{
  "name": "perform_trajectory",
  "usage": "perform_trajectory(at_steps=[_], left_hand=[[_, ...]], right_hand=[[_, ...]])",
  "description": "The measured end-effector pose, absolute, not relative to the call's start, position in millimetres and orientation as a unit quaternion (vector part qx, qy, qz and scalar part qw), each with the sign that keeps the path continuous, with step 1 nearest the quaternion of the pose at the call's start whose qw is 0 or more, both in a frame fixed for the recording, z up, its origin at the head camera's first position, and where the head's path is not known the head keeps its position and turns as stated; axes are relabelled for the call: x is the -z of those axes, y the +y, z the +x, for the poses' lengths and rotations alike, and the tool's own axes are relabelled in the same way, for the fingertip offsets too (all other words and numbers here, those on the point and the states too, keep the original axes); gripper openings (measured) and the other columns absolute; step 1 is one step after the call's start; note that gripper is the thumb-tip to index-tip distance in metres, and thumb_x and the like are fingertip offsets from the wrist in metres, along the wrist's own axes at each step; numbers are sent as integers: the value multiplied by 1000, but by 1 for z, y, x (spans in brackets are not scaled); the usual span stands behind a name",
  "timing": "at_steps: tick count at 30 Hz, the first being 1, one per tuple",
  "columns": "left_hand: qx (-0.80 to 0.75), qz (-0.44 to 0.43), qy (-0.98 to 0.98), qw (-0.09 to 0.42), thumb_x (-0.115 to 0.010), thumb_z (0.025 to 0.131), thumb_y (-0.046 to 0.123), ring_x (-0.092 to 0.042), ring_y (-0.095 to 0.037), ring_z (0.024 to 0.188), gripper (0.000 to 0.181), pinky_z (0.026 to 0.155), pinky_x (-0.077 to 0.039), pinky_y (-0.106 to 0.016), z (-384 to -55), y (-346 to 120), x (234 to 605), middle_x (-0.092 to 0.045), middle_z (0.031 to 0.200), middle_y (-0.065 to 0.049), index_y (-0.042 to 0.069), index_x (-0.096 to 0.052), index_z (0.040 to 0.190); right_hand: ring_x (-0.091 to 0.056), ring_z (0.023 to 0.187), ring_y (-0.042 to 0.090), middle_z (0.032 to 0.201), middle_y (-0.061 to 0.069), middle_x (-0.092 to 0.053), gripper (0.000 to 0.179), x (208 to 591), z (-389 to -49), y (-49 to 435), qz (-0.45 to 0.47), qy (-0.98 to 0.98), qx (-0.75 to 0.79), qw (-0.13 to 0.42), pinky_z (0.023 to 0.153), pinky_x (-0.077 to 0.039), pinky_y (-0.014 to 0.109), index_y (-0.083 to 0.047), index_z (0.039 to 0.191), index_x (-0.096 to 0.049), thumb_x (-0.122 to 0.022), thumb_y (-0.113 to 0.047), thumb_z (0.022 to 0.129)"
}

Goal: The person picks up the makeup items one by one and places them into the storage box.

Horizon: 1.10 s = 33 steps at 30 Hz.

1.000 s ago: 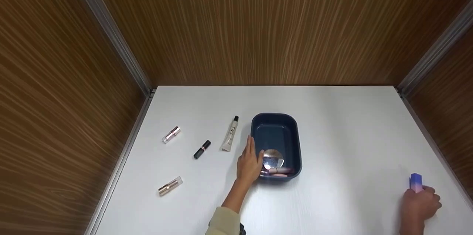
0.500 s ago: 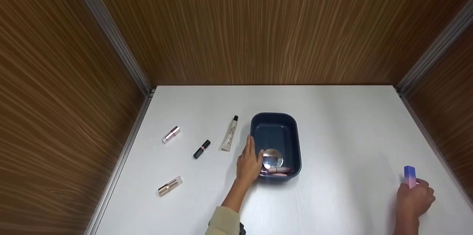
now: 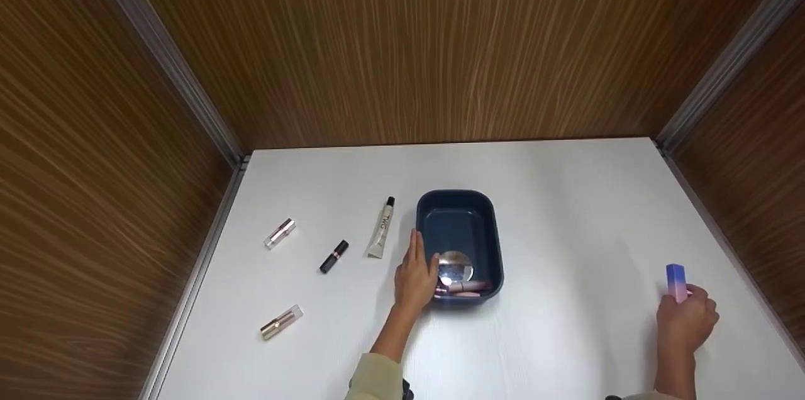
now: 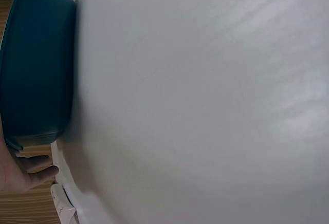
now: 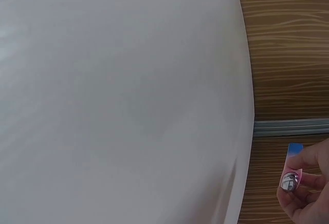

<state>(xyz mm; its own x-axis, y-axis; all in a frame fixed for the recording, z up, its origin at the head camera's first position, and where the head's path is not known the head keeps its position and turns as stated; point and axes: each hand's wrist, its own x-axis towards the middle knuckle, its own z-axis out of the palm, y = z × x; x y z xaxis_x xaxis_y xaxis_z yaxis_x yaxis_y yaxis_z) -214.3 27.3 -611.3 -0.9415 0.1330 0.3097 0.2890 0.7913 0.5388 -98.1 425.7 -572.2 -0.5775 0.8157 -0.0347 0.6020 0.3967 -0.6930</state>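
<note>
Here, blue-pink stick (image 3: 677, 282) in right fingers (image 5: 307, 156), tub (image 3: 450, 229) touched (left fingers (image 3: 412, 248))

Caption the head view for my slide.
The left hand touches a dark blue container holding a shiny disc; the right hand grips a blue-and-pink stick.

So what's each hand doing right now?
Left hand: open, resting against the dark blue bin.
Right hand: closed, holding the blue-and-pink stick.
</note>
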Motion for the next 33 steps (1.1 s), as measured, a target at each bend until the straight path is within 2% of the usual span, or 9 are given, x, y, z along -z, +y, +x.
perform_trajectory(at_steps=[8, 17, 25, 33], left_hand=[[310, -111, -937, 116, -44, 96, 33, -49, -32, 113, 59, 81, -44, -45, -213, 23, 611, -26, 147, -13, -3, -30, 141], [320, -98, -934, 123, -45, 96, 32, -49, -34, 112, 58, 80, -44, -47, -211, 10, 609, -26, 147, -15, -4, -31, 140], [326, -84, -935, 115, -45, 96, 32, -49, -34, 111, 58, 80, -43, -48, -207, 3, 611, -25, 147, -13, -3, -31, 140], [330, -85, -935, 103, -42, 97, 34, -45, -32, 118, 59, 84, -42, -48, -207, 3, 611, -22, 148, -13, -3, -28, 142]], right_hand=[[-36, 113, 49, 120, 35, -40, 44, 570, -92, 416, -424, -821, -342, 171, 94, -30, 57, 14, 129, -37, -43, -9, 93], [-40, 107, 49, 114, 35, -44, 40, 570, -106, 406, -400, -830, -332, 200, 91, -31, 56, 15, 125, -42, -46, -4, 90], [-39, 108, 48, 115, 34, -44, 40, 572, -110, 399, -400, -832, -338, 184, 91, -31, 56, 13, 127, -41, -45, -6, 91], [-42, 101, 49, 108, 35, -47, 35, 574, -111, 396, -381, -834, -329, 223, 87, -31, 56, 16, 119, -46, -48, -2, 88]])
